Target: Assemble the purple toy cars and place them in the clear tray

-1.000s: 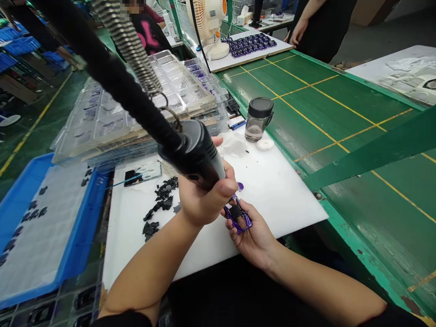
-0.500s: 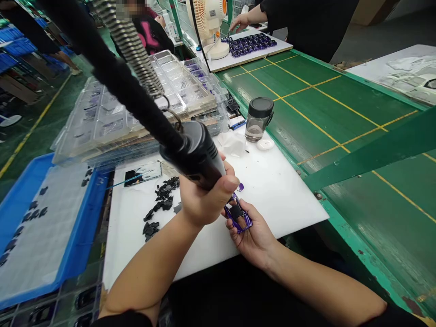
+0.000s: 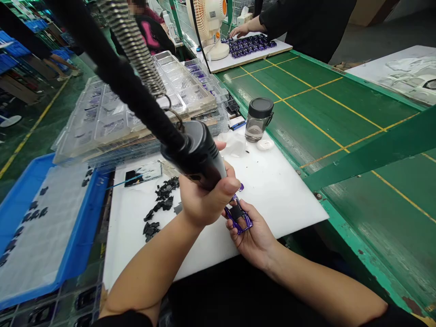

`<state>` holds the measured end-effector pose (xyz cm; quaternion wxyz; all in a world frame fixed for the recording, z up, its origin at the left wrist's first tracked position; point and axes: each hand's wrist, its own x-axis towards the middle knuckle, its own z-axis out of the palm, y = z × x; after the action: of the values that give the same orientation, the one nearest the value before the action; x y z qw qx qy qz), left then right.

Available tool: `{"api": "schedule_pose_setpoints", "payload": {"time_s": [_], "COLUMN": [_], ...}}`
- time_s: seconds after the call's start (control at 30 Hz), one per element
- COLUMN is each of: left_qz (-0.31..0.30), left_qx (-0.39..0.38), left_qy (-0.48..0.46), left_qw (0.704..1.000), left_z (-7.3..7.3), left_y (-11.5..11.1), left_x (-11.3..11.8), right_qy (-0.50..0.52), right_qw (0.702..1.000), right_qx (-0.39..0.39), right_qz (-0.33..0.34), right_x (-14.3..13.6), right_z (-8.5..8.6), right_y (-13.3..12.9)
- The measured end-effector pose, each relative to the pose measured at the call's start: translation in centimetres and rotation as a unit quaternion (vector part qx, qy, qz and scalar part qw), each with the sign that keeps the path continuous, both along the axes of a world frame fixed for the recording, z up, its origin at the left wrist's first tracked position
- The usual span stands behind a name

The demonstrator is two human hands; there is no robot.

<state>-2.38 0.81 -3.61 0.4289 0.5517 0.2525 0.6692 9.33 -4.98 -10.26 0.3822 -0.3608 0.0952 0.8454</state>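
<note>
My left hand (image 3: 206, 200) is closed around a black and grey electric screwdriver (image 3: 195, 152), which hangs on a coiled metal spring and a thick black cable. Its tip is hidden behind the hand. Low over the front of the white board, my right hand (image 3: 256, 236) grips a shiny purple toy car body (image 3: 242, 222) with a black piece (image 3: 235, 211) inside it. The screwdriver hand is just above the far end of the car body and partly covers it. Another small purple part (image 3: 241, 186) shows just beyond it.
Black plastic pieces (image 3: 164, 202) lie scattered on the white board (image 3: 282, 190). A lidded cup (image 3: 259, 119) stands at its back edge. Clear compartment boxes (image 3: 136, 122) are stacked behind, and a blue tray (image 3: 73, 259) is at left. Across the green bench, a co-worker's hand (image 3: 241, 31) reaches near purple car bodies.
My hands, the screwdriver and the car body look almost unmoved. The co-worker's hand across the bench has lowered slightly, and the arm now lies over the board there.
</note>
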Motion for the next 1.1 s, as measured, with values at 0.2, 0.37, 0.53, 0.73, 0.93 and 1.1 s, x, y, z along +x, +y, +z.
{"api": "schedule_pose_setpoints", "payload": {"time_s": [0.2,0.37,0.53,0.73,0.93,1.1], "left_qz": [-0.007,-0.017,0.003,-0.001,-0.012,-0.013], "left_qx": [-0.013,-0.009,-0.012,-0.006,-0.026,-0.013], "left_qy": [0.004,-0.005,0.008,-0.002,-0.004,0.006], "left_qw": [1.000,1.000,1.000,1.000,1.000,1.000], "left_z": [0.00,0.01,0.09,-0.08,0.11,-0.29], "left_y": [-0.03,-0.04,-0.11,-0.09,-0.18,0.14], "left_x": [-0.07,-0.07,0.00,-0.03,-0.20,-0.13], "right_qy": [-0.009,-0.005,-0.003,-0.001,-0.001,-0.012], "right_qw": [1.000,1.000,1.000,1.000,1.000,1.000], "right_qx": [-0.008,-0.003,0.005,0.002,0.002,0.001], "right_qz": [-0.001,-0.002,-0.001,0.000,-0.002,-0.004], "right_x": [-0.02,-0.03,0.03,-0.01,-0.01,-0.10], "right_z": [0.13,0.07,-0.01,0.14,0.08,0.28], "right_y": [0.00,-0.05,-0.17,-0.10,0.00,0.09]}}
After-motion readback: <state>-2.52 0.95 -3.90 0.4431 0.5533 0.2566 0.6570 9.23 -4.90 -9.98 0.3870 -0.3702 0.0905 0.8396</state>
